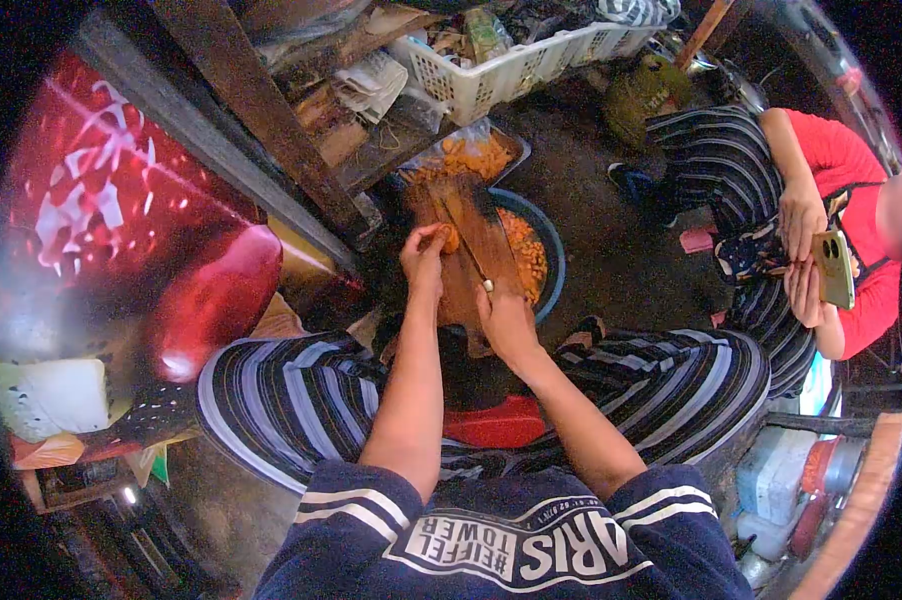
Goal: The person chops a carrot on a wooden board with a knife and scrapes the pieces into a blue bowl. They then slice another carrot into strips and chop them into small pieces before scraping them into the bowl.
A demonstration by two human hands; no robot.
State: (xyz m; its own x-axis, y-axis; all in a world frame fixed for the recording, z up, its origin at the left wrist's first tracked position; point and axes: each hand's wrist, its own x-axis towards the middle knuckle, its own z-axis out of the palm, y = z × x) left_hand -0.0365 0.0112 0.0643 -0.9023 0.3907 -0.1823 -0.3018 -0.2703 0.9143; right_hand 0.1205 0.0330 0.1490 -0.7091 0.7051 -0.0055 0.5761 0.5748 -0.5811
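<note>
A brown wooden chopping board [496,262] lies between my knees. My left hand [424,262] is closed on an orange piece of carrot [451,238] at the board's left side. My right hand [506,322] grips a knife [461,234], its long thin blade slanting up and left across the board. The fingers hide most of its handle; a pale end shows. Beside and partly under the board stands a blue basin [559,262] holding many small diced orange pieces [523,248]. Beyond the board, a metal tray [518,148] holds more orange pieces [476,157] and a clear plastic bag.
At the right another person [831,130] in a red top sits holding a phone [833,270]. A white plastic crate [531,75] stands on a wooden shelf at the back. Wooden posts [261,110] and a red printed sheet [121,190] are at the left.
</note>
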